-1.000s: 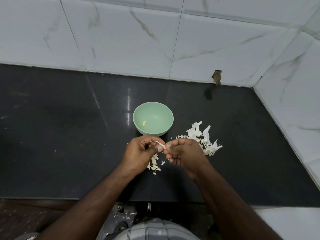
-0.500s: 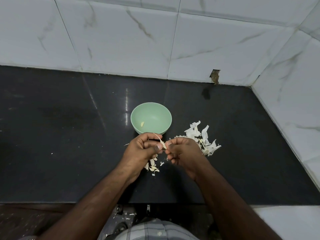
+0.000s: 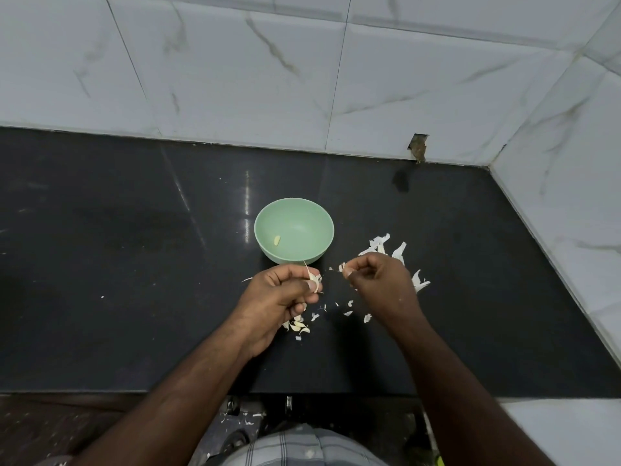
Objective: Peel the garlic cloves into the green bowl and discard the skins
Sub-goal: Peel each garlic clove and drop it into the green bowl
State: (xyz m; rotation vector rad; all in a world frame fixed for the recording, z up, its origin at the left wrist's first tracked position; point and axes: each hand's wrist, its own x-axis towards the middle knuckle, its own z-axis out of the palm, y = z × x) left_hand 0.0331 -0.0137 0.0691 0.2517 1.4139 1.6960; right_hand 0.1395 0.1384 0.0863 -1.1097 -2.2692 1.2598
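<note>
Garlic clove (image 3: pixel 314 280) sits pinched in the left hand (image 3: pixel 282 297) between thumb and curled fingers, just in front of the green bowl (image 3: pixel 294 230), skin partly on with a thin tail sticking up. Right hand (image 3: pixel 378 284) is apart from the left, grip closed on a small flake of skin (image 3: pixel 341 266) at the fingertips, above the pile of skins (image 3: pixel 396 255) on the black worktop (image 3: pixel 134 264). One peeled clove (image 3: pixel 277 241) lies inside the bowl; unpeeled cloves (image 3: pixel 297 326) and loose scraps lie on the worktop under and between the hands.
</note>
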